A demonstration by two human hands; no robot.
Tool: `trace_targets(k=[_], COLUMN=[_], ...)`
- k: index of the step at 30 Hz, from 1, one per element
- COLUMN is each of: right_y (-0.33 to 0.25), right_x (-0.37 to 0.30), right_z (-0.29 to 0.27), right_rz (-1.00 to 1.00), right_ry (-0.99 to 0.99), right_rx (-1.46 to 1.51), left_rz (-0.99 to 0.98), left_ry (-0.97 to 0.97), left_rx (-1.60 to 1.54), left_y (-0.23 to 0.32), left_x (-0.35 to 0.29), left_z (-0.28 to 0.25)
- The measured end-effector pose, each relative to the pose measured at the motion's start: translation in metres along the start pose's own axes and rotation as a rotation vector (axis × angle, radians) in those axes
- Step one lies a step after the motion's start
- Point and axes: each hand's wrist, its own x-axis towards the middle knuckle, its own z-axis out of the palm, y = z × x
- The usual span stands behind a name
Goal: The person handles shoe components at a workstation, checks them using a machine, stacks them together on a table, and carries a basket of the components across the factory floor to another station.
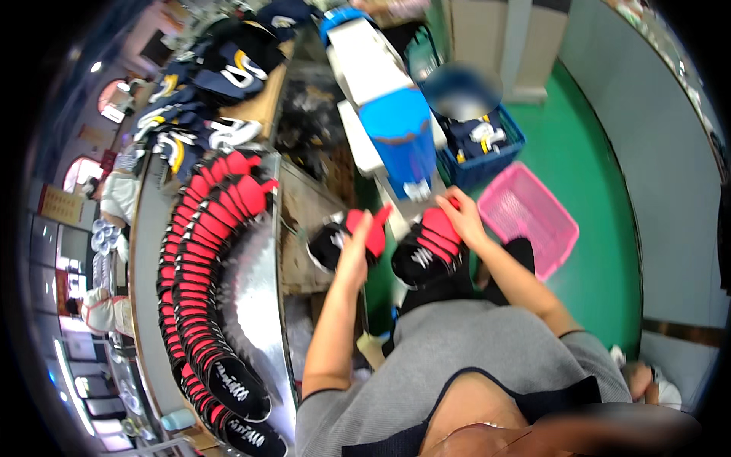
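In my left hand [353,255] is a black-and-red cap [327,242], gripped near its red part. A red flap sticks up beside my fingers, and they are partly hidden. My right hand [462,221] closes on the red edge of another black-and-red cap [417,263], which has white stitching on its front. Several caps seem nested in this one, over my lap. Just beyond my hands stands a machine with a blue body [396,126] and a white top.
Long curved rows of nested black-and-red caps [202,282] lie on a metal table [263,305] at left. Dark blue pieces [228,76] pile up beyond. A pink basket [560,228] and a blue crate [487,171] sit on the green floor at right.
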Motion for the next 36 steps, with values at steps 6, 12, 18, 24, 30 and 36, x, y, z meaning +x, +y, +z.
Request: trace_targets(k=[6, 12, 18, 24, 30, 36], right_y=[-0.027, 0.007, 0.033, 0.043, 0.031, 0.053], right_x=[0.008, 0.026, 0.051, 0.075, 0.067, 0.045], right_z=[0.001, 0.006, 0.017, 0.004, -0.032, -0.109], right_rz=[0.049, 0.125, 0.145, 0.071, 0.152, 0.34], right_ry=[-0.231, -0.152, -0.213, -0.308, -0.228, 0.176], right_rx=[-0.072, -0.051, 0.047, 0.084, -0.081, 0.005], left_rz=[-0.062, 0.026, 0.032, -0.114, -0.382, 0.028], left_ry=[-0.062, -0.222, -0.075, -0.119, -0.072, 0.101], left_rx=[0.15, 0.265, 0.117, -0.264, -0.391, -0.209], left_y=[-0.005, -0.01, -0.033, -0.055, -0.045, -0.032], left_x=[0.027, 0.052, 0.084, 0.114, 0.123, 0.039], left_z=[0.05, 0.068, 0.054, 0.049, 0.041, 0.026])
